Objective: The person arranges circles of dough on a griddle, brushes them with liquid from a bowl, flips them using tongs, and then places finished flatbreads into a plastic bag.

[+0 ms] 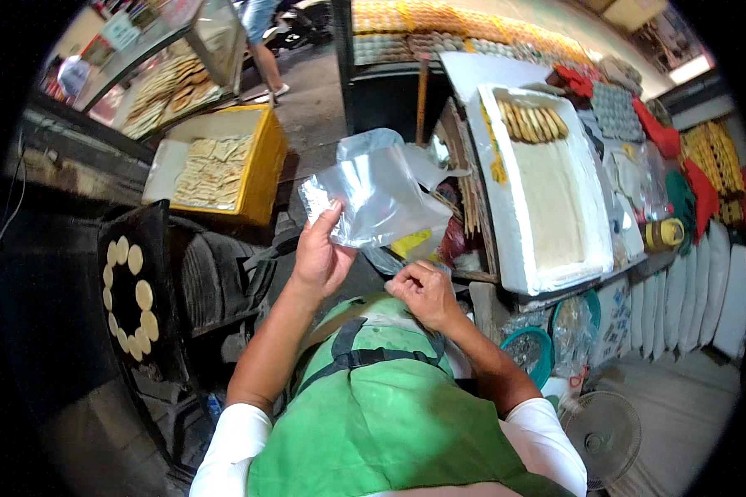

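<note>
My left hand (324, 253) pinches a stack of clear plastic bags (379, 192) by its near left edge, thumb on top, and the sheets spread out to the right in front of me. Just below and right of the bags is my right hand (426, 291), its fingers curled inward; nothing shows in it. Beyond the stack lies more translucent plastic (370, 141), partly covered by it. A yellow item (410, 242) shows through or beside the bags' lower right corner.
At the upper left, a yellow-sided foam box (267, 164) holds flat breads (214, 171). A white foam box (516, 230) with long breads (533, 122) stands right. Round dough pieces (144, 295) sit on a black griddle at left. Egg trays (618, 110), teal basins (528, 348) and a fan (600, 440) are right.
</note>
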Tool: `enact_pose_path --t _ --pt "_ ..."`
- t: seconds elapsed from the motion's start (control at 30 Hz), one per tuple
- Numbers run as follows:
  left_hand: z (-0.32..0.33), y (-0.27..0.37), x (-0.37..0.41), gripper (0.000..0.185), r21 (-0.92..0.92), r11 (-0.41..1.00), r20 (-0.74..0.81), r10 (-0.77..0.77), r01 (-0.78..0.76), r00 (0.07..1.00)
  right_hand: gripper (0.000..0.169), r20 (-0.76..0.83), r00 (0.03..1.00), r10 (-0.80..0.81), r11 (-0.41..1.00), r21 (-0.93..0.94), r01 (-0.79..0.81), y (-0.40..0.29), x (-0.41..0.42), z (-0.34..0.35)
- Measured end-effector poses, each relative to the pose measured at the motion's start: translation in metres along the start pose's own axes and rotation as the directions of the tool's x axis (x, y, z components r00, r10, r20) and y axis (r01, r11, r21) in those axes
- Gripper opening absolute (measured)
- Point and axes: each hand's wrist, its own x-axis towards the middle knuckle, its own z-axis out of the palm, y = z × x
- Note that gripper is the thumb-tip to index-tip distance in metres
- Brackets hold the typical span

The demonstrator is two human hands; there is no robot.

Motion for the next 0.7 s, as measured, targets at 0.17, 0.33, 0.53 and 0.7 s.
enact_pose_path --t 0.17,0.33,0.53,0.7 --pt "-0.033 0.041 -0.039 0.036 -0.235 0.972 0.061 0.035 -0.02 0.997 0.074 0.16 0.976 -0.146 0.384 0.919 -0.093 -0.018 0.034 0.044" --pt "-0.086 0.057 -0.086 0.044 -0.217 0.976 0.018 -0.022 0.026 1.0 0.037 -0.115 0.984 -0.133 0.254 0.956 0.147 -0.104 0.057 0.049" --pt "-0.171 0.041 -0.113 0.055 0.381 0.924 -0.321 0.12 0.012 0.94 0.018 -0.237 0.927 -0.292 0.852 0.377 0.365 -0.145 0.049 0.079" --pt "-0.111 0.096 -0.127 0.089 0.863 -0.019 0.447 0.495 -0.505 0.745 0.018 0.043 0.9 -0.435 0.883 0.219 0.416 -0.16 0.044 0.098"
